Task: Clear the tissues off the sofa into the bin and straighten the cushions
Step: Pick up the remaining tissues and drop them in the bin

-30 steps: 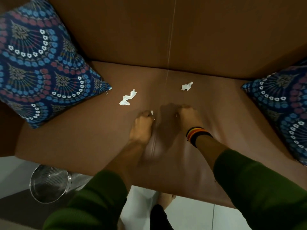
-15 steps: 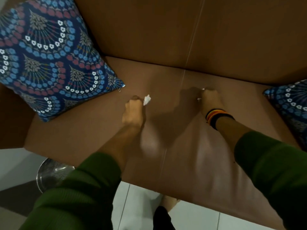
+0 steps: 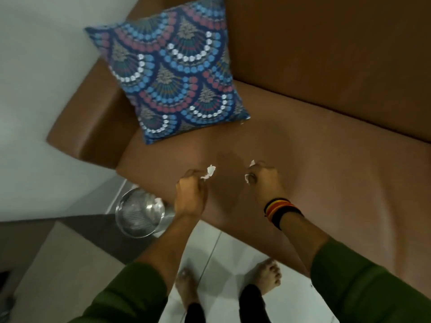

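Observation:
My left hand (image 3: 190, 195) is closed on a crumpled white tissue (image 3: 209, 172) that sticks out past its fingers, above the front edge of the brown sofa seat (image 3: 326, 164). To its right, my right hand (image 3: 264, 180), with striped bands on the wrist, is closed on another white tissue (image 3: 250, 171). A shiny metal bin (image 3: 130, 220) stands on the floor just left of my left hand, with some white tissue inside it. A blue patterned cushion (image 3: 177, 80) leans tilted in the sofa's left corner.
The sofa's left armrest (image 3: 86, 127) stands beside a white wall (image 3: 42, 89). My bare feet (image 3: 186, 287) are on the white tiled floor in front of the sofa. A dark mat (image 3: 98, 229) lies under the bin.
Both hands have picked the tissues up off the seat and drawn back toward the front edge. The view has swung left, bringing the bin closer and dropping the right cushion out of sight.

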`<act>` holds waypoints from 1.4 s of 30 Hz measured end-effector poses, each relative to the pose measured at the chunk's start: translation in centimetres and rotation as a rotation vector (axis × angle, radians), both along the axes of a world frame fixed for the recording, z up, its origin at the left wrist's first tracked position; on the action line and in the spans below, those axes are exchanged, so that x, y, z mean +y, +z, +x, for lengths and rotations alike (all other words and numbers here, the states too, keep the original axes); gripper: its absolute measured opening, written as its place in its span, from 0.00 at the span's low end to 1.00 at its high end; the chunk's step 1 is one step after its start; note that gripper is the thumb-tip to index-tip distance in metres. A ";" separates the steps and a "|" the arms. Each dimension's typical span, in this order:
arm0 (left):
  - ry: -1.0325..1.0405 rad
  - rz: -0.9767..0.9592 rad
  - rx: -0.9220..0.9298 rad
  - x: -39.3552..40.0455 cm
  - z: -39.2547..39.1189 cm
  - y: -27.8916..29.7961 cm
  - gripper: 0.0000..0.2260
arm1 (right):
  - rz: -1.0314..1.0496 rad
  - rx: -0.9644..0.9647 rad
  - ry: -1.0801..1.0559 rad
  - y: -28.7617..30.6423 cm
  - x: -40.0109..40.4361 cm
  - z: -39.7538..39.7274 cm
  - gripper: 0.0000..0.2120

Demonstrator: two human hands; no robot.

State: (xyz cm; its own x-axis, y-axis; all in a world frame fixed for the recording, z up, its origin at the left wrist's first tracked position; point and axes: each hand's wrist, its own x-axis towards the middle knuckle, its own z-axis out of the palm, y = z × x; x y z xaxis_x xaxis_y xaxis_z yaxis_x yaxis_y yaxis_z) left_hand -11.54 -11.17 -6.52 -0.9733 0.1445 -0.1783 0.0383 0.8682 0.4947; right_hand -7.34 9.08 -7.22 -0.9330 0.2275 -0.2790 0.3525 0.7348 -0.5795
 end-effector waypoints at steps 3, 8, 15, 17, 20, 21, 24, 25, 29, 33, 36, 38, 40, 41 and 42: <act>0.176 0.023 -0.040 -7.4 0.5 -0.1 0.15 | -0.081 -0.011 0.080 1.4 -8.1 -0.9 0.07; 0.339 -0.048 -0.126 -20.4 1.4 -2.6 0.12 | -0.195 0.002 0.180 -0.5 -21.6 -2.1 0.07; 0.377 -0.040 -0.228 -30.3 1.4 -8.5 0.09 | -0.129 -0.070 0.282 -7.1 -34.4 -4.0 0.11; 0.343 -0.010 -0.256 -31.3 1.5 -10.4 0.07 | -0.113 -0.131 0.286 -8.9 -36.4 -4.2 0.12; 0.313 0.012 -0.290 -32.1 1.3 -13.0 0.07 | -0.133 -0.222 0.316 -11.5 -37.9 -4.6 0.16; 0.283 0.006 -0.297 -32.3 1.3 -14.0 0.09 | -0.134 -0.262 0.330 -12.1 -38.2 -4.6 0.18; 0.143 -0.048 -0.324 -33.0 1.6 -15.9 0.17 | -0.102 -0.339 0.366 -13.1 -38.4 -4.3 0.23; 0.111 -0.071 -0.333 -33.3 1.8 -16.1 0.20 | -0.073 -0.334 0.379 -12.9 -38.4 -4.0 0.24; -0.026 -0.194 -0.254 -33.4 2.4 -14.7 0.28 | 0.056 -0.213 0.445 -11.6 -37.7 -1.9 0.31; -0.144 -0.220 0.004 -31.1 1.6 -10.6 0.31 | 0.194 0.017 0.444 -8.5 -35.2 -0.2 0.35; -0.196 -0.232 0.142 -27.4 0.0 -6.9 0.30 | 0.290 0.093 0.380 -4.8 -31.5 -0.3 0.37; -0.225 -0.207 0.235 -24.1 -1.2 -4.0 0.29 | 0.325 0.114 0.296 -2.1 -28.5 -0.9 0.38; -0.252 -0.148 0.304 -20.7 -2.4 -1.2 0.29 | 0.336 0.128 0.228 0.5 -25.2 -1.7 0.38; -0.255 -0.107 0.328 -19.1 -2.9 0.0 0.29 | 0.333 0.133 0.195 1.8 -23.4 -2.3 0.38; -0.248 -0.071 0.346 -17.5 -3.6 1.2 0.29 | 0.324 0.142 0.158 2.8 -21.6 -3.0 0.39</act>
State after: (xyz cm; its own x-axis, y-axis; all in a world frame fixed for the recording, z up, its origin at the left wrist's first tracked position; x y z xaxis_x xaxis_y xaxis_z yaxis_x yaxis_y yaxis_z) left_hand -15.16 -28.66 -5.37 -0.9149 0.3808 0.1343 0.4031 0.8432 0.3556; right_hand -10.37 -12.51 -4.40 -0.9877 0.1326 -0.0824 0.1530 0.9267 -0.3433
